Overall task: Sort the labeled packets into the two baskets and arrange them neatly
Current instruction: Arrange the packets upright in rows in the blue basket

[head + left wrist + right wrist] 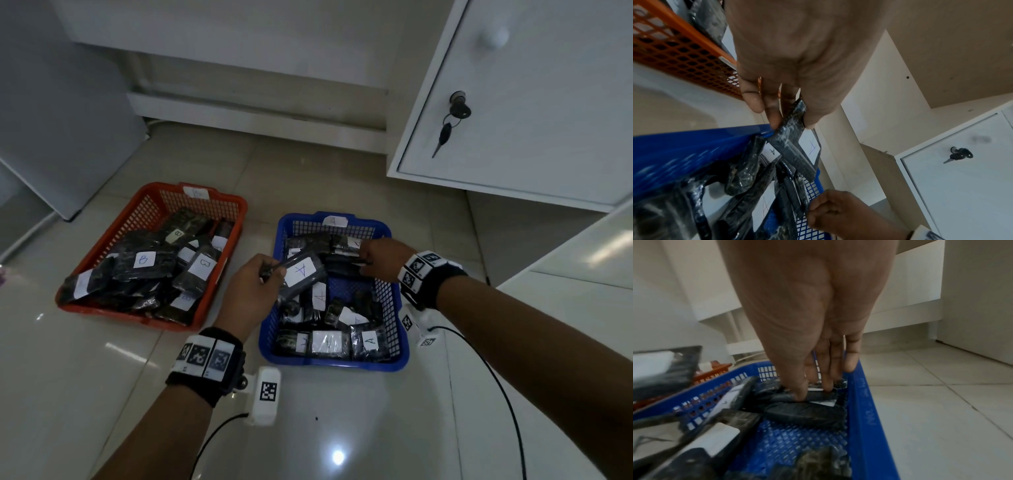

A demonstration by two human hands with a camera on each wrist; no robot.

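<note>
The A-labelled packet (301, 274) hangs over the blue basket's (334, 366) left wall, pinched at one end by your left hand (251, 291). Your right hand (382, 257) pinches a dark packet (822, 395) lying in the far right corner. B packets (144, 260) fill the red basket (130, 219) alongside.

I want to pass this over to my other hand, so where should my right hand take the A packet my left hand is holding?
Pinch the free right end of the A packet, coming from the right. The left hand pinches its left end, so the flat packet juts rightward over the blue basket.
</note>
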